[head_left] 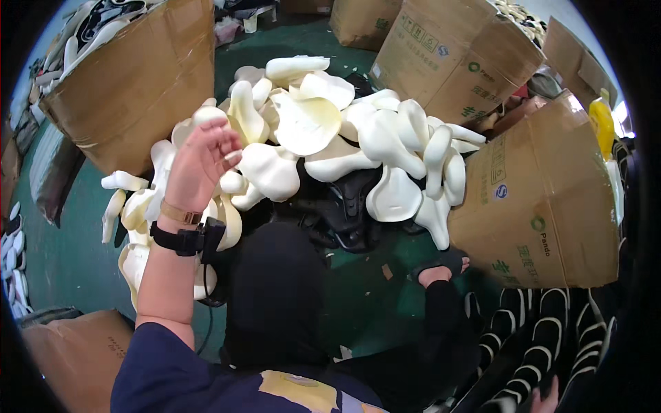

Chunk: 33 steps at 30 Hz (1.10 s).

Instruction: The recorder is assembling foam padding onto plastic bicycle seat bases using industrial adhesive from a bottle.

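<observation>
My left hand [206, 148] is raised over the left side of a heap of cream foam seat pads [306, 122], shaped like bicycle saddles. Its fingers are loosely bent and apart, with nothing in them. A wristband and a black strapped device [189, 239] with a cable sit on that arm. At the lower right edge, my right hand [546, 398] shows only in part, against stacked black pieces with white rims [537, 354]. Its grip is hidden. Black moulded seat-shaped parts [351, 210] lie beneath the foam pads, in front of my knee.
Large cardboard boxes stand at the left [144, 82], the back right [454, 58] and the right [537, 199]. Another carton [79, 354] is at the lower left. My sandalled foot [441, 268] rests on the green floor [365, 296], beside the right box. Scraps lie nearby.
</observation>
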{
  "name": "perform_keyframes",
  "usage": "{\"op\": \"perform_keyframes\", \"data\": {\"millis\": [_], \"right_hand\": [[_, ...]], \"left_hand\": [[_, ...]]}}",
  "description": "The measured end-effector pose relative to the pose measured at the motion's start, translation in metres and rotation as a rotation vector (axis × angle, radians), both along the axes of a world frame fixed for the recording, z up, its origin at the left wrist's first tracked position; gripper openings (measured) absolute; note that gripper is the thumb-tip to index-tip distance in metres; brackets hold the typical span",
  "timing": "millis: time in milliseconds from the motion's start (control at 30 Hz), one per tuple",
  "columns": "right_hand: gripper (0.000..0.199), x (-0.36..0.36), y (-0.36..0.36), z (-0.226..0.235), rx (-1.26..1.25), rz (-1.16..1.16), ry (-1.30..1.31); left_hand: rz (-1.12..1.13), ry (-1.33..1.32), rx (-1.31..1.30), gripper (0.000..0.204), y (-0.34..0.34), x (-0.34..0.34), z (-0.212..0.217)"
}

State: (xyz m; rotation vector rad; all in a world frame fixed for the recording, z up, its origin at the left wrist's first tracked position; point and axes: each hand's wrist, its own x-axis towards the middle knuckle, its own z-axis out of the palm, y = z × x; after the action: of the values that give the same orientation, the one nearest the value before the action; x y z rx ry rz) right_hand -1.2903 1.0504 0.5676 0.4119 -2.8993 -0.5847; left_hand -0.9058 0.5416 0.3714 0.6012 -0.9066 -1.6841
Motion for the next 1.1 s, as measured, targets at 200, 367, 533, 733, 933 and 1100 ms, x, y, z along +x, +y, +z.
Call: {"op": "perform_keyframes", "data": {"millis": [200,367,533,733,933,1100], "right_hand": [[0.047,-0.064,-0.141,-0.113,-0.786,0.461,-0.727],[0.041,-0.066,-0.285,-0.289,-0.556,0.601,-1.237],[0.043,-0.006,-0.371,-0.433,-0.893,-0.116,-1.606],[0.031,0.032,-0.391,-0.538,-1.267,-0.793,-1.833],[0.030,0.087,-0.418,-0.540,-1.453,-1.094,-1.883],[0.015,0.066,-0.419,-0.540,-1.709,-1.167,-1.587]], "left_hand": [[-0.072,-0.557,0.231,0.027,-0.021,-0.013,-0.101],[-0.208,-0.920,0.048,0.029,-0.030,-0.028,-0.164],[0.009,-1.206,-0.341,0.026,-0.069,-0.043,-0.180],[-0.149,-1.766,-0.530,0.041,-0.137,-0.113,-0.211],[-0.013,-2.171,-0.554,0.080,-0.133,-0.139,-0.222],[-0.138,-2.074,-0.435,0.087,-0.121,-0.134,-0.215]]}}
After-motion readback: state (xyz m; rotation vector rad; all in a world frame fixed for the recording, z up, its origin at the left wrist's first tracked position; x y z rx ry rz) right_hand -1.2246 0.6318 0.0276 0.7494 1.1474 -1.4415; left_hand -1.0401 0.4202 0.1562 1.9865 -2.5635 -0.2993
